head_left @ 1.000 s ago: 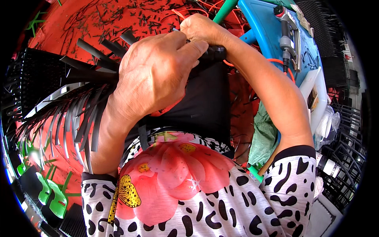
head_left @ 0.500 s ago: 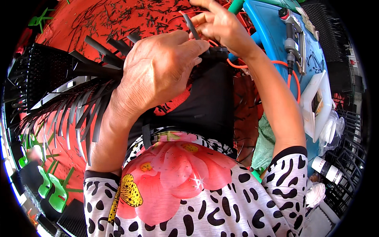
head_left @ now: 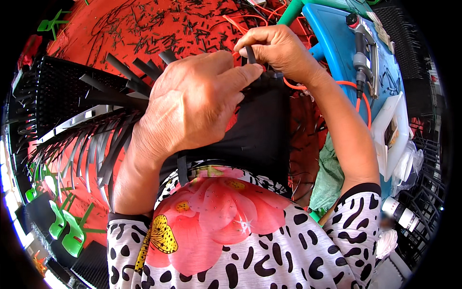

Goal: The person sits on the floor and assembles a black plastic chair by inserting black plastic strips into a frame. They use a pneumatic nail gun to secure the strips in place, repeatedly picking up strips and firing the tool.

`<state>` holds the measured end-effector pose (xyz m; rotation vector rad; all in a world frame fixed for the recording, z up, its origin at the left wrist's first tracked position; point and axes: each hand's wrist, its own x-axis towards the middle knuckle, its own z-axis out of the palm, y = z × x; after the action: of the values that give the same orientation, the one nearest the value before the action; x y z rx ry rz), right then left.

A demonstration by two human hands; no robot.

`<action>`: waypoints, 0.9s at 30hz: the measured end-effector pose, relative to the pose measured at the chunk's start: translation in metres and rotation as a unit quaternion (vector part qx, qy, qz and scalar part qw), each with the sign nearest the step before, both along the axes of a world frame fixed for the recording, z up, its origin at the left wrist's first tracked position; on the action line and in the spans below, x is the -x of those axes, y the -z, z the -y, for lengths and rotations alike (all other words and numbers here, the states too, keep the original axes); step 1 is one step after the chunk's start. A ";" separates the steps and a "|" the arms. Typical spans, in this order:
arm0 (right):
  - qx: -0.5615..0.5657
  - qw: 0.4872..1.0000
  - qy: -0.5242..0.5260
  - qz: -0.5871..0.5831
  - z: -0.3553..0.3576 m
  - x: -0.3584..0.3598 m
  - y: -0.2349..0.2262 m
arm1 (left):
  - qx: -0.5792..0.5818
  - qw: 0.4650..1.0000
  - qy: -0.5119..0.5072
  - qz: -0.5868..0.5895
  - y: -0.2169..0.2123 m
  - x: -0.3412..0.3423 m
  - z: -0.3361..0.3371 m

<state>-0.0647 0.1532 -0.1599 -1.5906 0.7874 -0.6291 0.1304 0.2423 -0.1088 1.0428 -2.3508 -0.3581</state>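
Between my hands a short piece of flat black strip (head_left: 250,54) stands up. My right hand (head_left: 288,54) pinches at its upper end, thumb and forefinger bent together. My left hand (head_left: 192,101) is closed, knuckles up, its forefinger reaching to the foot of that strip. What lies under the left palm is hidden. From behind the left hand, a fan of loose black strips (head_left: 126,67) sticks out, and more strips (head_left: 113,139) hang down beside the left forearm. They run toward a black woven panel (head_left: 67,91) on a frame at the left.
Black scraps (head_left: 192,33) litter the red floor ahead. On the right, a blue table (head_left: 327,29) carries an air tool (head_left: 360,58) with an orange hose (head_left: 369,113) and a white tray (head_left: 392,144). Green chairs (head_left: 72,236) stand at the lower left. Black cloth (head_left: 260,120) covers my lap.
My right hand has come down toward the left hand, its spread fingers now bent in a pinch at the strip. The left hand stays closed in nearly the same place.
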 end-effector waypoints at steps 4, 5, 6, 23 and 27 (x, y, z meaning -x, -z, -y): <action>-0.102 0.994 0.036 0.025 -0.002 -0.007 -0.010 | 0.004 1.000 0.006 -0.001 -0.001 0.000 0.000; -0.126 0.991 0.034 0.021 -0.002 -0.008 -0.011 | 0.006 1.000 0.006 -0.003 0.000 0.000 0.001; -0.150 0.988 0.033 0.016 -0.003 -0.009 -0.011 | 0.008 1.000 0.009 -0.007 0.001 0.000 0.001; -0.261 0.931 -0.179 0.183 0.003 -0.001 0.011 | 0.017 0.999 0.037 -0.019 0.001 0.000 0.007; -0.241 0.929 -0.178 0.219 -0.001 -0.001 0.012 | 0.010 0.999 0.034 -0.005 0.000 -0.001 0.008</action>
<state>-0.0635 0.1538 -0.1721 -1.0451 0.2724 -0.4545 0.1317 0.2347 -0.1085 0.9524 -2.3809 -0.3625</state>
